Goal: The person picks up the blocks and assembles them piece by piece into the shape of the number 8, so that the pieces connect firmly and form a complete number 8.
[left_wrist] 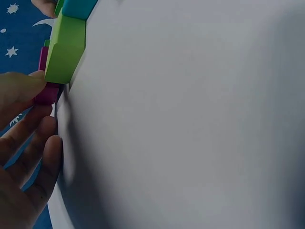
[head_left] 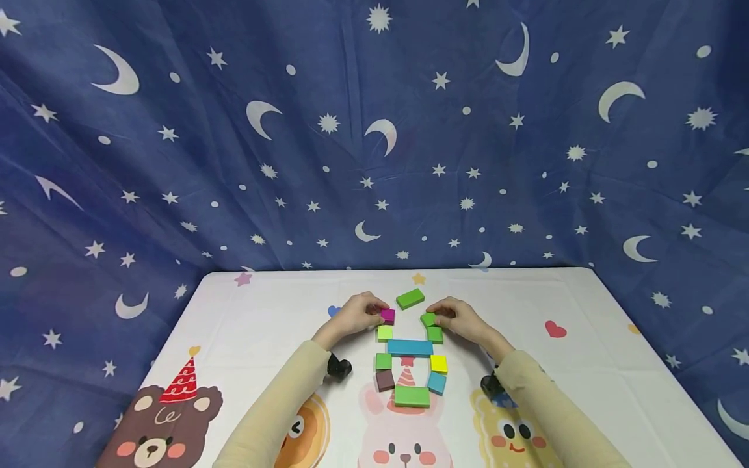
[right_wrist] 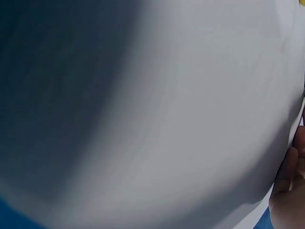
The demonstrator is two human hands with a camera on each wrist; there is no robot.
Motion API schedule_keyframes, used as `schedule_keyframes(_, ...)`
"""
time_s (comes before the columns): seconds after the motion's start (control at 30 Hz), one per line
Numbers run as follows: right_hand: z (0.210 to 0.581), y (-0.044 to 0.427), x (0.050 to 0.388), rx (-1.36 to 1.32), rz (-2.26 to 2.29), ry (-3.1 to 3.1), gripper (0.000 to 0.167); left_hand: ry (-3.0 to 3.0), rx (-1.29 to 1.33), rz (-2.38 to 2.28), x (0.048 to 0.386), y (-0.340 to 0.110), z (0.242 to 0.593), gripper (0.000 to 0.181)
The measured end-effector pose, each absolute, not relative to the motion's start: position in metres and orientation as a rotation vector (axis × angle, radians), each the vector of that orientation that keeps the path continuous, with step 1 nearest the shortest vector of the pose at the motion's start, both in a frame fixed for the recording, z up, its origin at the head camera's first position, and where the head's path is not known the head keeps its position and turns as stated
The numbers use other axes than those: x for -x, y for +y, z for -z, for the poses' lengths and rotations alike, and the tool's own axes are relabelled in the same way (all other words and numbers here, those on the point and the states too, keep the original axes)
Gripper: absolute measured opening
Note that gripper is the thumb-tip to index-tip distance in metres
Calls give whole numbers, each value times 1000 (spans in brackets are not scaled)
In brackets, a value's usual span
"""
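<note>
My left hand pinches a magenta block between thumb and fingers, just beyond a lime-green block. In the left wrist view, the thumb lies against the magenta block beside the lime block. Across from it, my right hand pinches a green block, which sits turned against another green block. A long blue block lies between the two rows. The right wrist view shows only some fingers at its edge; the block there is hidden.
Nearer me lie a green block, a brown block, a yellow block, a blue block and a long green block. Another long green block lies beyond both hands. A starry blue curtain hangs behind the table.
</note>
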State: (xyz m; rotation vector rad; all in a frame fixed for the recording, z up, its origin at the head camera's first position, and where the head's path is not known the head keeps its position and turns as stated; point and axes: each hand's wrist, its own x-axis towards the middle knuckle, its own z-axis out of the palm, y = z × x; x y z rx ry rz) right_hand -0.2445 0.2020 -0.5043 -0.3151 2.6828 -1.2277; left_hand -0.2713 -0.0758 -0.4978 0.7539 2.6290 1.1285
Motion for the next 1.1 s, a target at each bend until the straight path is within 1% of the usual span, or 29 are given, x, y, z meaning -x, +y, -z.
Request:
schedule_keyframes(0.63, 504, 202, 245, 326, 1243, 2675, 25, 2627, -781, -1114, 270, -76, 500, 27)
schedule_keyframes(1.1, 505, 202, 245, 339, 1256, 2668, 25, 2590, -749, -1154, 268, -77, 499, 28)
